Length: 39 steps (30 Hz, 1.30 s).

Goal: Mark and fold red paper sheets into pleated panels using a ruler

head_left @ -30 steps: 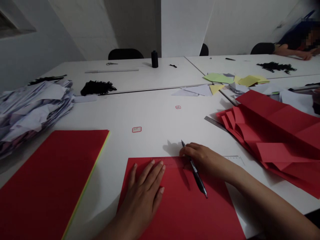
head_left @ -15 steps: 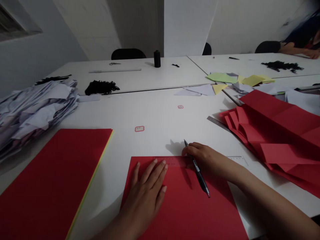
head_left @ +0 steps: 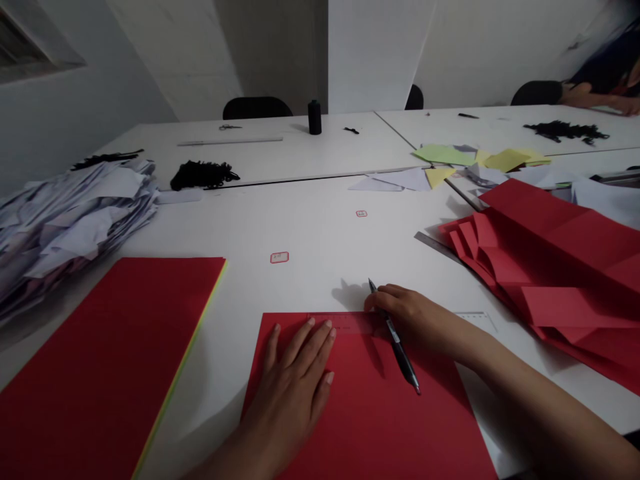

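A red sheet (head_left: 390, 427) lies on the white table in front of me. My left hand (head_left: 295, 380) rests flat on its upper left part, fingers spread, the fingertips at a clear ruler (head_left: 350, 324). That ruler lies along the sheet's far edge and sticks out past its right side. My right hand (head_left: 400, 310) is closed round a black pen (head_left: 400, 353) near the ruler; the pen's tip points away from me, over the table beyond the sheet. Part of the ruler is hidden under my right hand.
Red sheets (head_left: 115, 347) with a yellow edge lie at left, beside a heap of white paper (head_left: 75, 220). Folded red paper (head_left: 565, 260) lies over a metal ruler (head_left: 437, 246) at right. Farther back are black yarn (head_left: 203, 175), a black spool (head_left: 314, 118) and a person's arm (head_left: 595, 99).
My hands, the pen, the ruler and the red sheet have not visibly moved. At the far right, the other person's hands have shifted slightly.
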Motion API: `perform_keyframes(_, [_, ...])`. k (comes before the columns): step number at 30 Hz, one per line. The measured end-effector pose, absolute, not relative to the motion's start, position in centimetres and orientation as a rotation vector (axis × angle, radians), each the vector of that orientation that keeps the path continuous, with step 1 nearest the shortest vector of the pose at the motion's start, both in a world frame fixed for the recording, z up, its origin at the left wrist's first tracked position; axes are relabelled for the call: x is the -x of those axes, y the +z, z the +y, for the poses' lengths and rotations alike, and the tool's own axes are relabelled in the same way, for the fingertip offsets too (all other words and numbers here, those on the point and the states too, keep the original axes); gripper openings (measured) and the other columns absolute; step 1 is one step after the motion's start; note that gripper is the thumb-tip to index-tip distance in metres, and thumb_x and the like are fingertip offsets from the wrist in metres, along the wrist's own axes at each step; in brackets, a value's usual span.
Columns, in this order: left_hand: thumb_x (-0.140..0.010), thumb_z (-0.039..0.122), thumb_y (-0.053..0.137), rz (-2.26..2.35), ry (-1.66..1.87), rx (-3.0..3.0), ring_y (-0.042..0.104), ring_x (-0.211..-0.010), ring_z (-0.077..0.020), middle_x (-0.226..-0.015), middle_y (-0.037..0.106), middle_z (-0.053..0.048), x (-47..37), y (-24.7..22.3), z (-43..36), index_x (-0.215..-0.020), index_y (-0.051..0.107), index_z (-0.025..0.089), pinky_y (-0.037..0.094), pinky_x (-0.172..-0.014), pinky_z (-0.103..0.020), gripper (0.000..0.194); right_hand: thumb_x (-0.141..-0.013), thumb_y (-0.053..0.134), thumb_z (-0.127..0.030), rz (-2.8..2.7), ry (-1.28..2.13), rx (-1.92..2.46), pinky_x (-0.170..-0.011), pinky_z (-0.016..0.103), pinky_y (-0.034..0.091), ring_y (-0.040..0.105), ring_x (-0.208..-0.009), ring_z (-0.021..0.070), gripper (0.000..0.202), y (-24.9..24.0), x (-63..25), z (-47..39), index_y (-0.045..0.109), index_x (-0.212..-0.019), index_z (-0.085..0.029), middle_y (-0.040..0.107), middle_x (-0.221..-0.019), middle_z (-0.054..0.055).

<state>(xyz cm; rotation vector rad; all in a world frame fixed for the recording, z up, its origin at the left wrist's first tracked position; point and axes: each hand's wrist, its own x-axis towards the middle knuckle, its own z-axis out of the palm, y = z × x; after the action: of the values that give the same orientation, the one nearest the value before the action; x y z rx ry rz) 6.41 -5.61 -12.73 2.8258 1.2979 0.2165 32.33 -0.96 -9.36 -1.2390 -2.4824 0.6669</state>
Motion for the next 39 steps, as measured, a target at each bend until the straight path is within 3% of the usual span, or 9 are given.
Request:
perform_keyframes(6, [-0.094,0.026,0.037,1.287,0.225,-2.848,0.025,-0.136,-0.0196,-0.147,0.034,0.002,-6.34,-12.87,-5.58,-0.146,0.018,0.026,-0.004,-0.113,-0.046,0.055,-0.080,0.043,0.000,-2.479,0.660,1.240,-0.068,0.027,0.044,0.055,-0.079,0.0156,0.032,-9.61,-32.37,-0.94,0.054,-0.104,-0.019,0.059,-0.090,0.005])
perform_keyframes(21, [-0.094,0.026,0.036,1.297,0.242,-2.825,0.029,-0.134,-0.0208,-0.146,0.036,0.002,-6.42,-12.86,-5.57,-0.146,0.018,0.028,0.002,-0.113,-0.049,0.055,-0.073,0.039,0.005,-2.492,0.680,1.248,-0.068,0.026,0.044,0.054,-0.079,0.0155,0.041,-9.43,-32.34,-0.88,0.054,-0.104,-0.019,0.058,-0.091,0.006])
perform_keyframes(39, [-0.093,0.026,0.038,1.295,0.248,-2.866,0.026,-0.135,-0.0190,-0.147,0.034,0.003,-6.31,-12.98,-5.48,-0.145,0.020,0.026,-0.006,-0.113,-0.045,0.055,-0.076,0.040,0.004,-2.467,0.760,1.282,-0.068,0.026,0.044,0.054,-0.079,0.0153,0.038,-8.88,-32.29,-0.88,0.054,-0.103,-0.018,0.058,-0.091,0.006])
